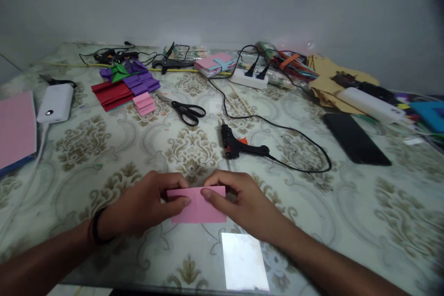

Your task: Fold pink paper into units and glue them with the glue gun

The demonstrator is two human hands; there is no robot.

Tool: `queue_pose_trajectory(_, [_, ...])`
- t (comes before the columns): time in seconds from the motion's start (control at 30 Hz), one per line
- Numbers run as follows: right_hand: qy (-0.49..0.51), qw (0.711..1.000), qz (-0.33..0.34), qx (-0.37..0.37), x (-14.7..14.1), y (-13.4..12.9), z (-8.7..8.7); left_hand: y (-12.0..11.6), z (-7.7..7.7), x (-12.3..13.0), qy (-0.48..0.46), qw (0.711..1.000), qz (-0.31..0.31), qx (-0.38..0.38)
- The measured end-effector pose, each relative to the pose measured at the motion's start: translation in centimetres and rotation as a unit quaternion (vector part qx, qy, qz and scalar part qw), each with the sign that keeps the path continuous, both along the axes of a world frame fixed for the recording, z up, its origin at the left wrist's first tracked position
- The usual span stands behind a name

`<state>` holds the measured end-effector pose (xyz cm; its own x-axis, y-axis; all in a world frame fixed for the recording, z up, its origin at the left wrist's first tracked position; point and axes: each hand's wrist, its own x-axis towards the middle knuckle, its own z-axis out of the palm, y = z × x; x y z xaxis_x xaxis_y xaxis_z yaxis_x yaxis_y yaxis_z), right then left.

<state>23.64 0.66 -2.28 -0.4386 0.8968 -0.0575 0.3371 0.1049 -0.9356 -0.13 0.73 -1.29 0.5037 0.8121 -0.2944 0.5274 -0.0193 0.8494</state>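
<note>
A small pink sheet of paper (199,212) is held between both hands, just above the patterned table. My left hand (147,201) pinches it near its middle, thumb in front and fingers behind the top edge. From the other side, my right hand (239,201) grips the same paper, its thumb pressing close to the upper edge. The fingers behind the sheet are partly hidden. Beyond the hands lies a black glue gun (243,144) on its side, with black-handled scissors (187,110) further back to the left.
Folded purple (141,82), red (113,95) and pink papers (144,103) lie at the back left. A white power strip (249,78) feeds the glue gun's looping cord. A black phone (355,138) rests at right; a white power bank (56,103) and pink sheets (17,129) sit left.
</note>
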Motion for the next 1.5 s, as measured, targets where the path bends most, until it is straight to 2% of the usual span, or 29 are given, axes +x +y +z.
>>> queue_pose_trajectory(0.23, [0.034,0.998,0.012,0.049,-0.3,-0.6,-0.5,-0.9,-0.5,0.5,0.001,0.991,-0.022,0.132])
queue_pose_trajectory(0.47, [0.068,0.983,0.034,0.166,-0.8,-1.4,-0.9,-1.6,0.1,1.0,0.012,0.976,-0.062,0.21])
queue_pose_trajectory(0.67, [0.076,0.985,0.039,0.149,-0.8,-1.5,-0.6,-2.1,0.4,1.3,0.02,0.955,-0.077,0.284])
queue_pose_trajectory(0.8, [0.06,0.99,0.037,0.124,-0.3,-0.9,-0.3,-1.6,0.3,0.7,0.008,0.956,-0.066,0.286])
queue_pose_trajectory(1.03, [0.027,0.998,0.036,0.045,1.5,1.2,0.2,0.4,0.1,-0.8,-0.006,0.975,-0.015,0.223])
queue_pose_trajectory(1.13, [0.028,0.999,0.01,0.044,1.7,1.6,0.4,0.5,0.1,-0.9,0.0,0.979,-0.006,0.204])
queue_pose_trajectory(1.23, [0.039,0.997,-0.005,0.067,1.3,1.3,0.2,0.1,0.2,-0.4,-0.003,0.981,-0.01,0.192])
queue_pose_trajectory(1.37, [0.04,0.997,0.033,0.05,0.2,0.3,-0.3,-0.4,0.2,0.5,-0.006,0.988,-0.019,0.154])
queue_pose_trajectory(1.5, [0.037,0.997,0.04,0.056,-0.2,-0.4,-0.6,-0.6,0.1,0.9,-0.01,0.985,-0.021,0.171])
